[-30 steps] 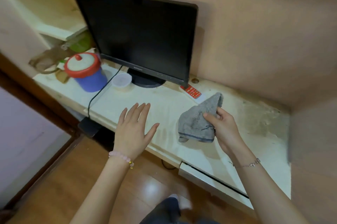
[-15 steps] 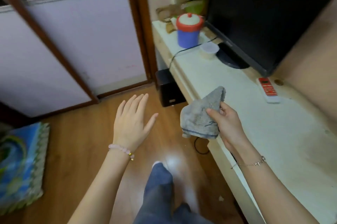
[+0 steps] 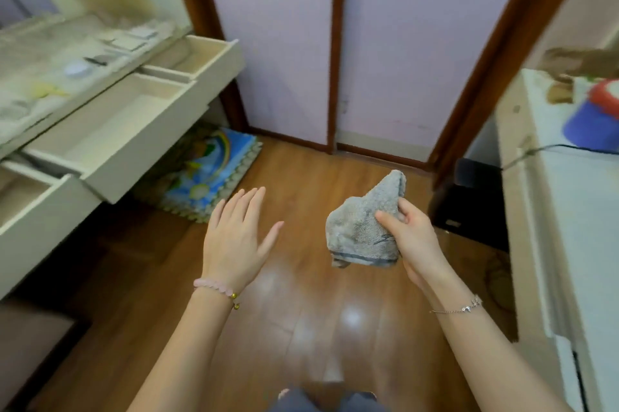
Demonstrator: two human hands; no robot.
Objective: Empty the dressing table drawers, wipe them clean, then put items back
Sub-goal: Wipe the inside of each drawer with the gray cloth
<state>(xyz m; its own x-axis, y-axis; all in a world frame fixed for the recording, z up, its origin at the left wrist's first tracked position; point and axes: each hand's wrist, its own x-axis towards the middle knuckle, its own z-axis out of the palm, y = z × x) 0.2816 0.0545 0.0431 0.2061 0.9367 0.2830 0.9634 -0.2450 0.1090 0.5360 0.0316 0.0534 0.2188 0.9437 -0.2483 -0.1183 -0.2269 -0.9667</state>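
- Our right hand holds a grey terry cloth in the air over the wooden floor, to the right of the dressing table and well apart from it. Thumb and fingers pinch the bunched middle of the cloth, a peak stands above the grip, and a dark-striped hem hangs loose below.
- Our left hand hovers palm down between the cloth and the dressing table, its fingers straight and spread, holding nothing.
- Three cream drawers stand pulled out from the dressing table's front: the far drawer, the middle drawer and the near drawer. Their insides look bare, though blur hides the corners.
- Small items lie scattered on the bench top of the dressing table, too blurred to name.
- A bright foam mat sits at floor level just below the dressing table's far end.
- We judge the cloth light, soft and limp, with a nubby pile that should grip dust. A pinch holds it well enough for carrying. For wiping, we would fold it into a pad under flat fingers.
- The drawers look like stiff, smooth painted board with square inner corners. We expect these to need a fingertip pushed through the cloth, with the free hand bracing the drawer front.
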